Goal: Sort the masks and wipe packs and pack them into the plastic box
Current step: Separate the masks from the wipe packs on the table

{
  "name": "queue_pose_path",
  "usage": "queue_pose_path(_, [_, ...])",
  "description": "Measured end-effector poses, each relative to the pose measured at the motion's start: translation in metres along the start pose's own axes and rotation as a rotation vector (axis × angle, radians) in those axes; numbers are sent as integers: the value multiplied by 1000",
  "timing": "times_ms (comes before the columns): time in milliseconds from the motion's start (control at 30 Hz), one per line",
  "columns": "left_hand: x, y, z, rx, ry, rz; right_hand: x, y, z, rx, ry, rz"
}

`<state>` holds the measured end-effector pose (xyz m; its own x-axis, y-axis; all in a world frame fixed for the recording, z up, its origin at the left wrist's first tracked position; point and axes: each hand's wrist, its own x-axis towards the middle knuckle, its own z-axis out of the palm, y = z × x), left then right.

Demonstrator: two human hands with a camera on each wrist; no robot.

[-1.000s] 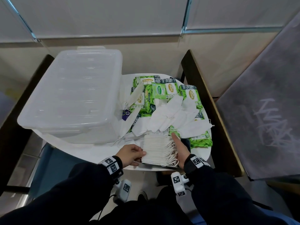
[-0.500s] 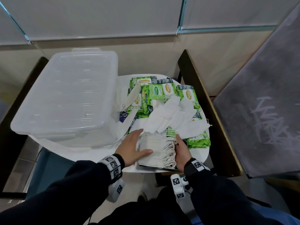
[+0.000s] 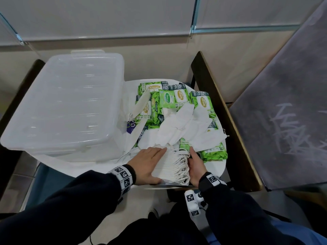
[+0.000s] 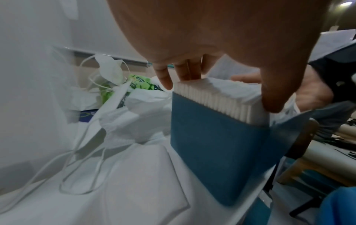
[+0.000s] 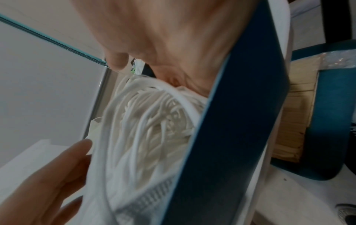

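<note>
The head camera looks down from high above the white table and sees all of it. The left wrist camera sits very close under the left hand, facing the stack of masks at the table's near edge. The right wrist camera faces that stack from its other side. All three share it.

White masks, green (leaf-patterned) wipe packs
</note>
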<state>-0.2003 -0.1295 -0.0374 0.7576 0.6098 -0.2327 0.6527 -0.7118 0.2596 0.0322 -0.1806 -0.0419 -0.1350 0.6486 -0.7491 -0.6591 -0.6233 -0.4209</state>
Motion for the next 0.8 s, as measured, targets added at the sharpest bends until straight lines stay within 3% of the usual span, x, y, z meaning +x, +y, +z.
queue_pose_path(333, [3,14,-5,137,-46,-30,1,2,11,-28,14,-11])
queue_pose_path(467, [-7,-4,5,-39,-164,-156,2,6,12,-39,37,13])
queue_pose_path(600, [-15,-22,14,-144,-173,-130,-3,-3,6,-171,140,-53])
queue_pose_path(800, [-12,-12,5,0,-132,-126,-15,-25,-11,-433,255,-81])
